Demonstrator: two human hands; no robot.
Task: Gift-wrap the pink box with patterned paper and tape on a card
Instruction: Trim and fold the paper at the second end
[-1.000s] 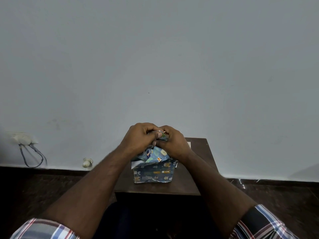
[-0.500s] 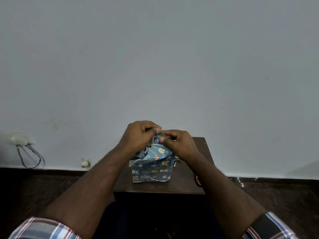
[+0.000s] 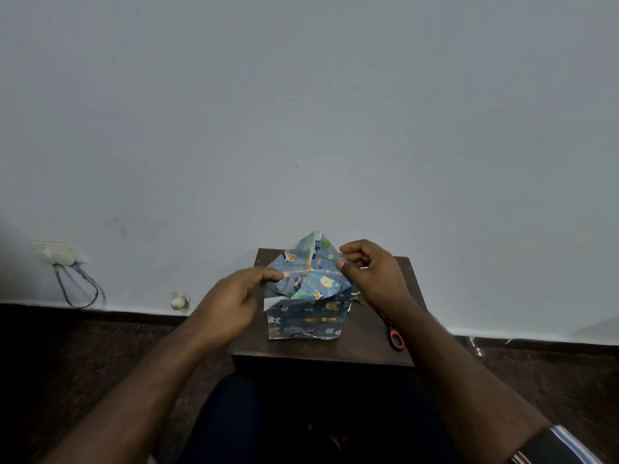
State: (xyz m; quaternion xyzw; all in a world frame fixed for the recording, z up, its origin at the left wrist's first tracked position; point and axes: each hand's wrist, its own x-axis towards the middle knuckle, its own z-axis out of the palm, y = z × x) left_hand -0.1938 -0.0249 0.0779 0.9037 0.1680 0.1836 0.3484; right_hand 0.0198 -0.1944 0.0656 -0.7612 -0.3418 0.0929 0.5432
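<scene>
- My left hand (image 3: 231, 304) pinches the left edge of the patterned paper (image 3: 310, 279).
- My right hand (image 3: 370, 276) pinches its right edge.
- The wrapped box (image 3: 304, 321) stands on the small brown table (image 3: 321, 351), top flap raised to a point.
- Scissors (image 3: 392, 333) lie just right of it.

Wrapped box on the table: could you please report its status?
Both hands, left and right, pinch the paper flap. Top of box unsealed. Scissors lie right, clear.
</scene>
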